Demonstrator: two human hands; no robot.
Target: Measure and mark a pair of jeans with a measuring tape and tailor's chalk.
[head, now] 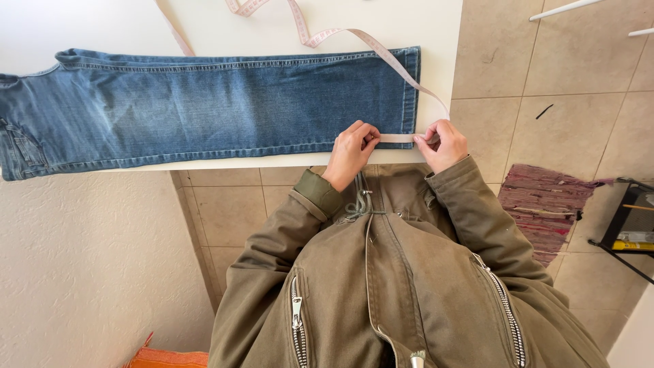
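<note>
A pair of blue jeans point(204, 105) lies flat across a white table point(102, 27), its leg hem at the right end near the table's front corner. A pale pink measuring tape point(361, 41) loops over the table and comes down across the hem. My left hand point(353, 148) pinches a stretch of the tape flat against the lower edge of the jeans leg. My right hand point(443, 142) grips the tape just past the hem. Between the two hands the tape is pulled straight along the bottom seam. Olive-green jacket sleeves cover both arms.
The table's right edge point(458, 82) drops off to a beige tiled floor point(545, 75). A striped reddish rug point(545, 204) lies on the tiles at right, beside a black stand point(623, 225). A textured white wall point(88, 272) is at left, an orange object point(167, 358) at the bottom.
</note>
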